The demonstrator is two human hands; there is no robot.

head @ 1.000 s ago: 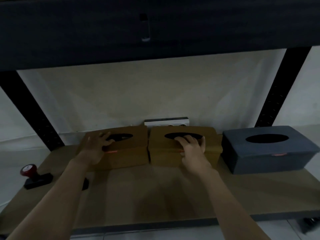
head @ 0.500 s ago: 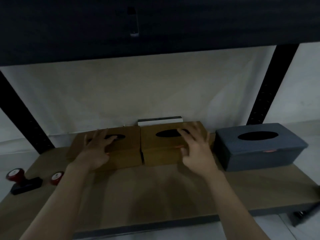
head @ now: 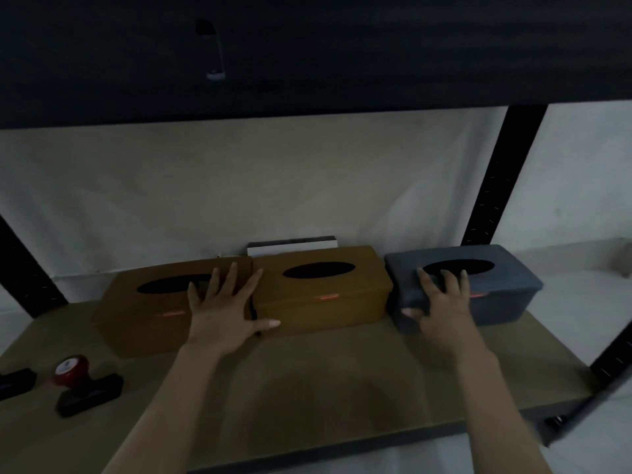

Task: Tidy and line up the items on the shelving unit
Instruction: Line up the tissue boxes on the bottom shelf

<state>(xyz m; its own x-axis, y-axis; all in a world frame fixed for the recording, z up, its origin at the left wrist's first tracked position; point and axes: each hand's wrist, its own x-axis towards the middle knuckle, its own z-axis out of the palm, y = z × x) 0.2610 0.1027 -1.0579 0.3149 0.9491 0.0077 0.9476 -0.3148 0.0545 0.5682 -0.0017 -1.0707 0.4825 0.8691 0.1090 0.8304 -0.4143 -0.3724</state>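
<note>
Shelf (head: 325, 388), 3 slotted boxes, contents unseen. Left hand (head: 222, 316) flat, released, on left brown box (head: 147, 313) beside middle brown box (head: 342, 302); right hand (head: 441, 309) grasps grey box (head: 506, 289), left end.

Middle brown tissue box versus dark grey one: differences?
The right hand grips the dark grey tissue box at its left end; the middle brown tissue box has only the thumb of the left hand by its corner. Brown versus grey. Both have oval openings, orange tabs.
</note>
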